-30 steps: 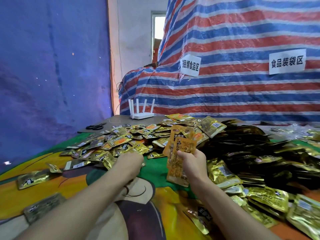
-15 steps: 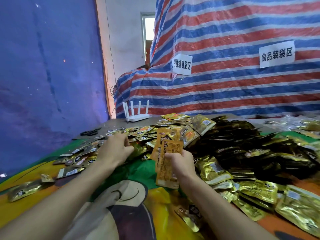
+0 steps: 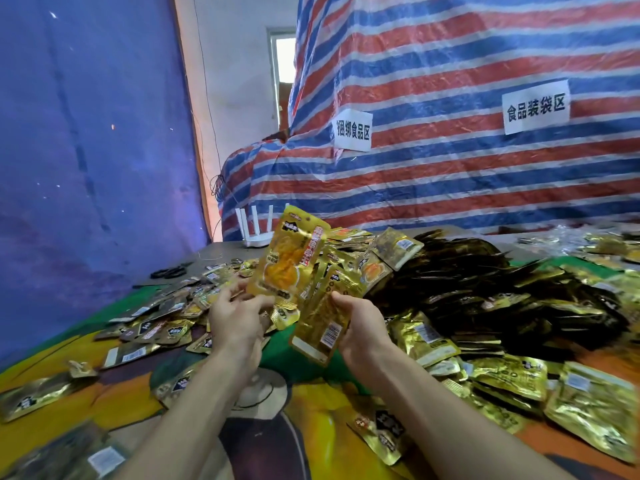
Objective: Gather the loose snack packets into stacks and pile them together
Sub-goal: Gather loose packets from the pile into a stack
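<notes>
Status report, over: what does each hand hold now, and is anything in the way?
Left hand grips one packet, held up. Right hand grips a stack. Packet close by stack, seems not yet added. Nothing seen between them.

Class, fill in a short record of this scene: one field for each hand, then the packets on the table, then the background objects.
Left hand: pinches one shiny gold foil snack packet, held up
Right hand: grips a fanned stack of gold foil packets
Table left: loose gold packets, scattered
Table right: large heap of gold packets
Background: white antenna router; striped red-and-blue tarpaulin
</notes>
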Action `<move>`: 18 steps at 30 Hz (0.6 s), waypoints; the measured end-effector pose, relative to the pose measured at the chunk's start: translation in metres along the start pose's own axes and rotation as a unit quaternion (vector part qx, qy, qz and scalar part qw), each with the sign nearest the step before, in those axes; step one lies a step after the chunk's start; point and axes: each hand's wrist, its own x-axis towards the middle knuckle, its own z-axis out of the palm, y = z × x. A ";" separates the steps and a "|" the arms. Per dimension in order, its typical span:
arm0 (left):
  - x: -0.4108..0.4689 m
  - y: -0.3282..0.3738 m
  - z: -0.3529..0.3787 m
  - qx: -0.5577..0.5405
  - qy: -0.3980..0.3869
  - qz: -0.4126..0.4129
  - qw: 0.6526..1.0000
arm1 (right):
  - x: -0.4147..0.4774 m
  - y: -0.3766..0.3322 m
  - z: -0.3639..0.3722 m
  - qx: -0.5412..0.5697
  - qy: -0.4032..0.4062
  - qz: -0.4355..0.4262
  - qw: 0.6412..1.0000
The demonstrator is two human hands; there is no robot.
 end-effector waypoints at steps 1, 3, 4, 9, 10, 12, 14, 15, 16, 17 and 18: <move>-0.002 -0.002 0.001 -0.031 -0.018 -0.018 0.999 | 0.001 -0.001 0.000 0.000 0.007 -0.002 1.000; -0.005 -0.004 0.001 -0.062 -0.045 -0.039 0.996 | 0.000 -0.002 -0.001 0.027 0.014 0.013 0.999; -0.006 -0.005 0.000 -0.067 -0.054 -0.046 0.995 | 0.000 -0.002 -0.001 0.049 0.011 0.026 0.998; -0.013 -0.017 -0.004 0.023 -0.069 -0.061 0.995 | -0.007 -0.002 -0.001 0.091 -0.024 0.022 0.995; -0.014 -0.020 -0.005 0.081 -0.068 -0.061 0.993 | -0.008 -0.001 0.000 0.075 -0.022 0.000 0.997; -0.017 -0.025 -0.007 0.170 -0.093 -0.074 0.978 | -0.007 0.002 -0.001 0.022 -0.008 -0.061 0.998; -0.018 -0.029 -0.007 0.201 -0.142 -0.099 0.964 | -0.008 0.004 -0.004 -0.044 -0.011 -0.130 0.990; -0.018 -0.029 -0.007 0.199 -0.164 -0.106 0.960 | -0.009 0.005 -0.005 -0.077 -0.021 -0.159 0.984; -0.017 -0.029 -0.007 0.193 -0.182 -0.109 0.958 | -0.011 0.006 -0.005 -0.105 -0.027 -0.180 0.978; -0.017 -0.028 -0.006 0.188 -0.198 -0.110 0.956 | -0.012 0.007 -0.004 -0.127 -0.028 -0.198 0.972; -0.018 -0.026 -0.005 0.180 -0.210 -0.110 0.955 | -0.013 0.007 -0.003 -0.147 -0.029 -0.216 0.965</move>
